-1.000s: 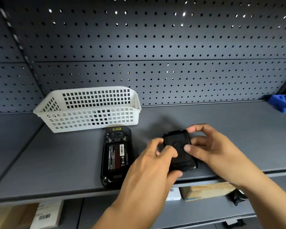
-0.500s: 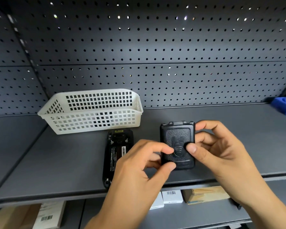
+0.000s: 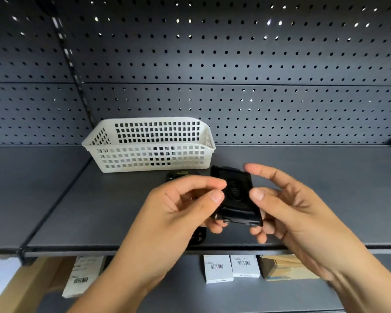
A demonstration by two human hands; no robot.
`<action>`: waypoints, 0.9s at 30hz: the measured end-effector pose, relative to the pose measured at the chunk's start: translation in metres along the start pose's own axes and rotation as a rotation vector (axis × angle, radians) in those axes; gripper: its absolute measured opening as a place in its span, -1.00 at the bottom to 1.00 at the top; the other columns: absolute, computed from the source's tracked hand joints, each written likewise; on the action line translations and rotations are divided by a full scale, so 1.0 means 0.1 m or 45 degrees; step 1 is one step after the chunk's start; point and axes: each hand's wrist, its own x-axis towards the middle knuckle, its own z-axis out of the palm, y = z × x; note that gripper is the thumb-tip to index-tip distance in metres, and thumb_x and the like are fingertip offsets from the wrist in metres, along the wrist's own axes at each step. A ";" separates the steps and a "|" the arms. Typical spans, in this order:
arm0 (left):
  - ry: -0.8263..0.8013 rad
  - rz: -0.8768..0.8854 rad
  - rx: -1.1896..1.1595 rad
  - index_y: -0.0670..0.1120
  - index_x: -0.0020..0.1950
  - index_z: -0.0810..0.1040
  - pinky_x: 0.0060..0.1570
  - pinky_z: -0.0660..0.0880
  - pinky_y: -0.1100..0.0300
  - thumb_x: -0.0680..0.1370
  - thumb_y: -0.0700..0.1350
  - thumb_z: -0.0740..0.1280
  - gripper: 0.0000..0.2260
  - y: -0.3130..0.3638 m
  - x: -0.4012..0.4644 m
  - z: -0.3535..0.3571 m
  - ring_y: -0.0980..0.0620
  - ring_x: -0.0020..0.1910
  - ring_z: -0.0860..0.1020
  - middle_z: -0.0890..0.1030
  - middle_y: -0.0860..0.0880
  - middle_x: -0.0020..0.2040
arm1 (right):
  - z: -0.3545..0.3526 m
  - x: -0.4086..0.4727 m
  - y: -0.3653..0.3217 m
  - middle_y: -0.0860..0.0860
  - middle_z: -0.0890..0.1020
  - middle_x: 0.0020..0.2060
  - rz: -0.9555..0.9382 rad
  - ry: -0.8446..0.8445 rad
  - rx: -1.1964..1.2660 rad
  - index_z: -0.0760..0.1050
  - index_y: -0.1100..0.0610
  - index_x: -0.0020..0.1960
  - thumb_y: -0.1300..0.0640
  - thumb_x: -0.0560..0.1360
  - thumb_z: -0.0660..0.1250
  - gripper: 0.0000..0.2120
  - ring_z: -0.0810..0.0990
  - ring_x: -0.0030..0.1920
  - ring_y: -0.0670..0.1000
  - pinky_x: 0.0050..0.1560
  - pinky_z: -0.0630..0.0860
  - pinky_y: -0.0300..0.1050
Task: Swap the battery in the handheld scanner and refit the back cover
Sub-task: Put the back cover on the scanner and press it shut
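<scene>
Two hands on the back cover [image 3: 235, 195] right now, held up in the air above the front of the shelf [image 3: 314, 199]. Cover's black, tilted w/ its lower tabbed edge toward me. Left hand [image 3: 178, 213] pinches its left edge btwn thumb and forefinger, other fingers curled under. Right hand [image 3: 287, 213] has the thumb on the right edge and lower fingers tucked beneath; forefinger is lifted and spread off the cover, so that side is a looser hold.

Scanner [image 3: 185, 175] lies on the shelf just behind/under my left hand, mostly hidden; only its top end w/ a yellow label and a bit of the bottom end show. Can't tell from here whether the fresh battery is seated, since the hand blocks the bay.

White basket [image 3: 149, 145] sits behind the scanner, something dark inside, too unclear to name. Pegboard [image 3: 235, 64] behind that; boxes w/ barcodes [image 3: 217, 267] on the lower shelf.

Risks as I judge them: cover is near the shelf's front lip, so a slip from the loose right grip drops it to the lower shelf. Also, if the tabs go in at the wrong end or angle, pressing down could bend them, or the cover sits proud and won't latch. Need to move the left hand to see the bay first.
</scene>
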 end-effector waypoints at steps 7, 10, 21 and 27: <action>0.267 0.130 0.339 0.04 0.23 0.55 -0.27 0.60 0.20 0.47 -0.32 0.44 -0.60 -0.07 0.08 -0.36 0.06 -0.25 0.65 0.70 -0.05 -0.11 | 0.27 0.34 0.16 0.04 0.64 -0.27 -0.133 0.049 -0.433 0.50 0.13 0.13 0.28 0.42 0.44 -0.70 0.62 -0.45 -0.02 -0.40 0.52 -0.20; 0.303 0.057 0.507 0.09 0.27 0.53 -0.27 0.61 0.22 0.47 -0.24 0.47 -0.57 -0.12 0.11 -0.53 0.07 -0.21 0.68 0.72 0.03 -0.09 | 0.34 0.52 0.27 0.04 0.61 -0.26 -0.093 0.061 -0.538 0.51 0.15 0.09 0.27 0.43 0.44 -0.74 0.59 -0.42 -0.12 -0.39 0.50 -0.30; 0.272 0.038 0.770 0.34 0.01 0.61 -0.24 0.51 0.37 0.41 -0.10 0.53 -0.65 -0.27 0.07 -0.69 0.04 -0.28 0.59 0.63 0.10 -0.22 | 0.36 0.58 0.40 0.00 0.61 -0.31 -0.036 0.049 -0.626 0.51 0.09 -0.03 0.21 0.42 0.46 -0.82 0.54 -0.47 -0.14 -0.49 0.42 -0.27; 0.190 -0.043 0.674 0.32 0.06 0.60 -0.15 0.63 -0.04 0.44 -0.13 0.52 -0.64 -0.31 0.01 -0.70 -0.11 -0.27 0.61 0.62 0.08 -0.25 | 0.37 0.48 0.45 0.01 0.58 -0.31 0.008 0.039 -0.609 0.52 0.11 -0.04 0.24 0.42 0.45 -0.84 0.50 -0.46 -0.11 -0.44 0.48 -0.27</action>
